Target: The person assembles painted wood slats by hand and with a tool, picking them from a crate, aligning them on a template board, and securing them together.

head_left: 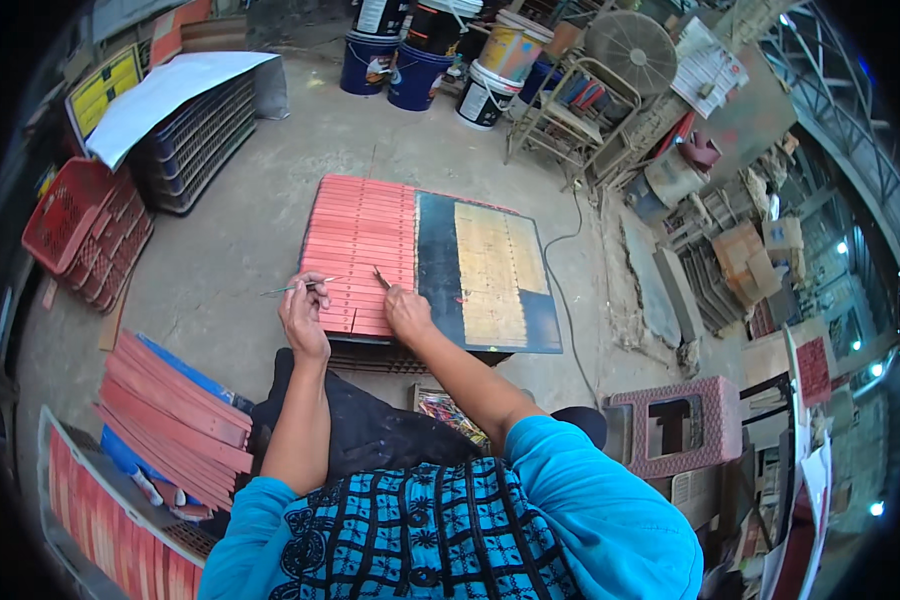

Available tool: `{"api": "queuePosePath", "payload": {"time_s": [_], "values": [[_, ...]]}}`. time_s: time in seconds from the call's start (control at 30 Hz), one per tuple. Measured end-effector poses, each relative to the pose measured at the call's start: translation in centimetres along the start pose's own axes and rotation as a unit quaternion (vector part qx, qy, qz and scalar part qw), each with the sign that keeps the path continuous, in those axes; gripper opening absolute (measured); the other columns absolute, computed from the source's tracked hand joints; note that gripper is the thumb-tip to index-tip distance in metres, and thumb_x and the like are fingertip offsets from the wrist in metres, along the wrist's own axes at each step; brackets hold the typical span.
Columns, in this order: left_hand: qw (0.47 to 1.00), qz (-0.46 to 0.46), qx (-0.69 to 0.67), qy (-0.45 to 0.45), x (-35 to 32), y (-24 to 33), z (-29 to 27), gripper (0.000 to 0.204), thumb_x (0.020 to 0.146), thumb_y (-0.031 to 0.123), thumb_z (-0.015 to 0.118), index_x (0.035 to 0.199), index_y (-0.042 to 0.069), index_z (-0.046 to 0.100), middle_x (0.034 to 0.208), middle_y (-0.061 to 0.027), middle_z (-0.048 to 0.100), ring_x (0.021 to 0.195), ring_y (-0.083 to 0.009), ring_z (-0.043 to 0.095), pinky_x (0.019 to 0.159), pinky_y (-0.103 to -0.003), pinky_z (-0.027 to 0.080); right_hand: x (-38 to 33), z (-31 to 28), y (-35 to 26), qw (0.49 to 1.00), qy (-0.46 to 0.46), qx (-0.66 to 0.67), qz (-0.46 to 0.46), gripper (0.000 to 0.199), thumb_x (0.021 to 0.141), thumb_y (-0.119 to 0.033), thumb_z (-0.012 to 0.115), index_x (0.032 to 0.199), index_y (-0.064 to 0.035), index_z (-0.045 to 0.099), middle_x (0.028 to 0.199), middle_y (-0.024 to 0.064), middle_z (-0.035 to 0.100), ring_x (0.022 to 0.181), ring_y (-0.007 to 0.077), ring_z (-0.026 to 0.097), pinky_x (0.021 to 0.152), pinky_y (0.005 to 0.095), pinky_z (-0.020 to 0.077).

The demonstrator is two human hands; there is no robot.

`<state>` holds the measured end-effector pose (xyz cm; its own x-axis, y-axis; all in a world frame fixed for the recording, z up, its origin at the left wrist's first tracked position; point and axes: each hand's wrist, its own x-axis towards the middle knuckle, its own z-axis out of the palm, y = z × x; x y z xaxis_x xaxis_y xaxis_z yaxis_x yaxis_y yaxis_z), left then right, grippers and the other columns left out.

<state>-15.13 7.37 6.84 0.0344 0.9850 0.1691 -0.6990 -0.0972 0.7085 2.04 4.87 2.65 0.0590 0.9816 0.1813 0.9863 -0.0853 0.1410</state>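
My left hand (303,315) pinches a thin stick (288,289) that points left, just off the left edge of the rows of salmon-red strips (362,240). My right hand (407,310) rests on the near rows of strips and grips a small thin tool (381,278) angled up and left. The strips lie side by side on a dark board (438,270), which also bears a yellowish patch (490,270) on its right half.
A stack of red strips (175,410) lies at my left on a blue sheet, with a tray of more (100,520) nearer. Red crates (85,230) and a grey crate stack (195,140) stand far left. Paint buckets (420,65), a fan (630,50) and a pink stool (675,425) ring the floor.
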Motion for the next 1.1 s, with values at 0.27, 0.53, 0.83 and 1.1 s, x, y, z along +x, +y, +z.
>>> {"api": "queuePosePath", "payload": {"time_s": [0.27, 0.53, 0.83, 1.1], "values": [[0.995, -0.028, 0.051, -0.079, 2.6, -0.3, 6.3, 0.027, 0.091, 0.02, 0.038, 0.094, -0.003, 0.053, 0.088, -0.0098, 0.055, 0.077, -0.0162, 0.053, 0.076, -0.03, 0.044, -6.6, -3.1, 13.1, 0.821, -0.002, 0.496, 0.282, 0.021, 0.07, -0.004, 0.053, 0.087, 0.0023, 0.062, 0.072, 0.0174, 0.062, 0.062, 0.0225, 0.062, 0.052, 0.0327, 0.0495], [0.925, -0.021, 0.251, -0.286, 11.5, -12.6, 21.4, 0.032, 0.091, 0.023, 0.04, 0.091, -0.004, 0.057, 0.086, -0.0093, 0.057, 0.075, -0.0159, 0.058, 0.072, -0.029, 0.047, -16.2, -8.2, 22.0, 0.461, 0.081, 0.767, 0.438, 0.031, 0.079, -0.003, 0.053, 0.107, 0.0089, 0.05, 0.077, 0.01, 0.058, 0.054, 0.0155, 0.055, 0.047, 0.025, 0.0466], [0.853, -0.068, 0.451, -0.255, 17.8, -36.4, 25.8, 0.029, 0.087, 0.021, 0.041, 0.081, -0.001, 0.059, 0.071, -0.0067, 0.058, 0.064, -0.0123, 0.057, 0.06, -0.024, 0.047, -19.8, -10.4, 25.5, 0.279, 0.162, 0.855, 0.406, 0.031, 0.082, -0.004, 0.048, 0.11, 0.0063, 0.044, 0.077, 0.0132, 0.056, 0.051, 0.0184, 0.056, 0.044, 0.0262, 0.0476], [0.834, -0.043, 0.497, -0.235, 18.8, -44.4, 25.5, 0.03, 0.079, 0.022, 0.04, 0.074, 0.001, 0.061, 0.065, -0.0115, 0.062, 0.063, -0.0193, 0.06, 0.063, -0.031, 0.046, -22.1, -10.7, 28.0, 0.139, 0.26, 0.869, 0.398, 0.037, 0.085, -0.001, 0.039, 0.12, 0.0099, 0.033, 0.083, 0.0181, 0.05, 0.052, 0.0211, 0.057, 0.042, 0.0269, 0.05]]}}
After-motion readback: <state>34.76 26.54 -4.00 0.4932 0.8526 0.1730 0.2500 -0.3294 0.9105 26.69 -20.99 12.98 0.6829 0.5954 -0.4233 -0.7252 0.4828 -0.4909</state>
